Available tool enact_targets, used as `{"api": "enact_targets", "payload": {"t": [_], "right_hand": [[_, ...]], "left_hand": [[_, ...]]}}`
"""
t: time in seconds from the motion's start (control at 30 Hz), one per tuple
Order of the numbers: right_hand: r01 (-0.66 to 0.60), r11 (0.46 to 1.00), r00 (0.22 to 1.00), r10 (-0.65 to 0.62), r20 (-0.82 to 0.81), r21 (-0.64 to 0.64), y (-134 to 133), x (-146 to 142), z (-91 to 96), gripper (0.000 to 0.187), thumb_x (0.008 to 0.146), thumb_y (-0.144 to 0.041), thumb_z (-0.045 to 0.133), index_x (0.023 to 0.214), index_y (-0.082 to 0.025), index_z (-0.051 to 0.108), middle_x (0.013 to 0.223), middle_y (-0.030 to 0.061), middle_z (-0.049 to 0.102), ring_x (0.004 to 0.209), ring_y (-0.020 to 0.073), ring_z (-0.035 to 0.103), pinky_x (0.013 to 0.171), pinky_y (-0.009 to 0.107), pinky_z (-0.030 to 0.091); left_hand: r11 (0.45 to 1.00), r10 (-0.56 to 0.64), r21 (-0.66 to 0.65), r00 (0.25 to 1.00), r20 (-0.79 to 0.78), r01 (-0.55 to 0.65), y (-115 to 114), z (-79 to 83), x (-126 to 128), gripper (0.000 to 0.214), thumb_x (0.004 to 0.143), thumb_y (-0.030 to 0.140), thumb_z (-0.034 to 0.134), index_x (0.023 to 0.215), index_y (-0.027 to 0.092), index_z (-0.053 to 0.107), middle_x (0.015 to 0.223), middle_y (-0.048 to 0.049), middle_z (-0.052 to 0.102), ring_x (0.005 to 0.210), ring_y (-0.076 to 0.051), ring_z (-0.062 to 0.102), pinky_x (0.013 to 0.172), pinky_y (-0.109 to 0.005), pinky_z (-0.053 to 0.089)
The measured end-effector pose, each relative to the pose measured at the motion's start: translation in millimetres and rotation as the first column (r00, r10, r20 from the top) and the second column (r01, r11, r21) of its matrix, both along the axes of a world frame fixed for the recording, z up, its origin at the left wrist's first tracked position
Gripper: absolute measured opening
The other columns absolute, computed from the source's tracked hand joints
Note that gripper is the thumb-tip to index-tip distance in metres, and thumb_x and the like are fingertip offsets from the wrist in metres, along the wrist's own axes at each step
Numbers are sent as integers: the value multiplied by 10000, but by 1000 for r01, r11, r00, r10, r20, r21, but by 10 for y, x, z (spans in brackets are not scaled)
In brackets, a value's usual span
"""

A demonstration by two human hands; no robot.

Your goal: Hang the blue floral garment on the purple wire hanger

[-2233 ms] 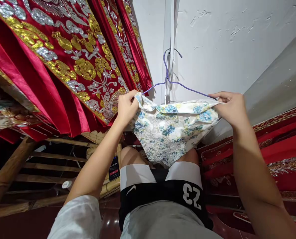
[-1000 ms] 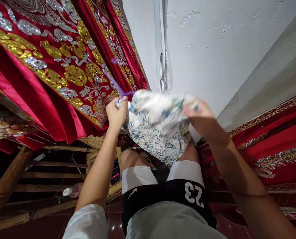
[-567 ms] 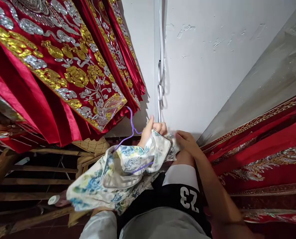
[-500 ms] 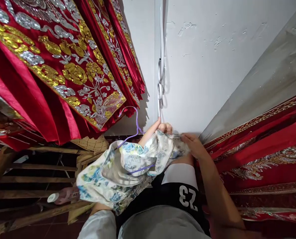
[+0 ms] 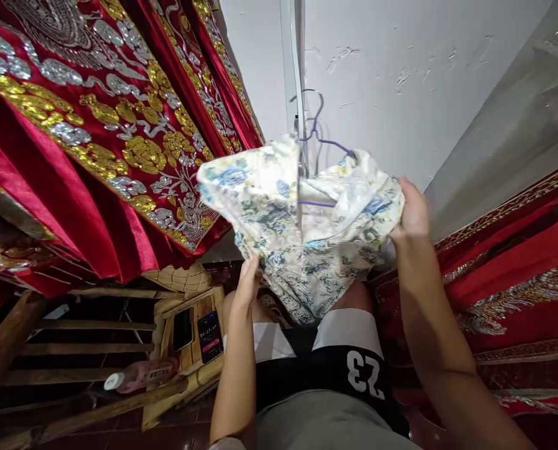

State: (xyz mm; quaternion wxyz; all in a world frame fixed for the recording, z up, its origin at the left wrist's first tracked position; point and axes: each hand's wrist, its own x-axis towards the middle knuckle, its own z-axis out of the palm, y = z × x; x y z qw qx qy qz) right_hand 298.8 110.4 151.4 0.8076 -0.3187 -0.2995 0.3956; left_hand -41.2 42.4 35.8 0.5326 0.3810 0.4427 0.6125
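Observation:
A white cloth with blue and green flowers [image 5: 302,225] hangs bunched on a purple wire hanger [image 5: 323,140] in front of the white wall. My left hand [image 5: 249,280] reaches up under the cloth's lower left edge, and its fingertips are hidden behind the fabric. My right hand [image 5: 412,212] is closed on the cloth's right edge at about the same height as the hanger bar. The hanger's hook rises beside a white cable strip [image 5: 293,81] on the wall.
Red drapes with gold and silver embroidery [image 5: 95,125] hang at the left; more red embroidered cloth [image 5: 517,275] lies at the right. A bamboo rack [image 5: 72,350] below left carries two phones [image 5: 209,334] and a pink bottle [image 5: 140,375]. My legs wear black and white shorts.
The cloth on its hanger went from low over my lap up to the wall. My left hand came off the top and now sits under the cloth's bottom edge.

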Motion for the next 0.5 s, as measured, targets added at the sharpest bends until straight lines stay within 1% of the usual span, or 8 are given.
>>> {"api": "enact_targets", "payload": {"t": [0.07,0.1,0.17,0.2,0.3,0.4,0.47,0.5], "right_hand": [[-81,997,997,81,12,-10,29,-184,15,216,791,-394,744,779,-206,639,702,11,653,904,250,731,839,404,622],[-108,994,994,108,14,-35,6,-249,-5,239,780,-409,756,773,-207,628,703,8,648,908,250,729,839,402,622],[-119,989,993,121,14,-86,-93,-309,-79,287,754,-434,777,755,-208,600,695,0,629,896,251,725,823,397,623],[-103,989,994,106,20,-107,-159,-310,-124,304,745,-444,785,755,-209,593,695,-5,621,888,248,723,814,393,623],[7,992,995,5,98,-125,-354,-261,-237,328,756,-483,781,795,-204,612,726,1,629,878,241,716,783,369,617],[153,982,969,-128,211,-107,-506,-264,-337,344,841,-537,675,830,-194,647,814,40,664,904,241,707,783,354,597],[319,945,919,-288,271,-78,-615,-345,-468,312,867,-506,626,871,-196,665,917,58,678,976,236,689,851,347,572],[413,908,879,-380,289,-63,-683,-409,-564,284,861,-477,627,923,-203,670,998,64,681,1038,237,673,900,347,554]], "left_hand": [[996,83,-20,996,14,-83,-38,-73,30,880,600,711,848,1305,226,641,1452,-124,614,1485,-381,426,1239,-497,350],[993,114,-28,993,32,-113,-71,-100,54,906,560,648,899,1316,227,633,1444,-119,623,1472,-372,448,1244,-475,348],[989,143,-28,988,51,-142,-167,-144,100,964,508,576,945,1340,214,619,1418,-122,643,1453,-365,474,1250,-454,341],[990,134,-40,990,53,-131,-226,-162,119,990,488,555,956,1350,207,614,1404,-127,653,1443,-369,485,1250,-459,341],[994,27,-106,999,31,-23,-408,-194,156,1013,491,510,963,1384,201,599,1369,-143,676,1406,-380,524,1231,-501,362],[990,-70,-125,998,-5,69,-539,-176,204,945,569,518,934,1394,200,602,1341,-155,692,1365,-366,565,1216,-516,380],[986,-125,-117,992,-29,121,-589,-149,263,905,604,529,917,1387,193,612,1322,-158,702,1344,-357,583,1216,-517,381],[982,-155,-115,987,-41,149,-607,-137,302,888,617,530,911,1383,189,618,1311,-158,708,1338,-355,588,1216,-518,380]]}}
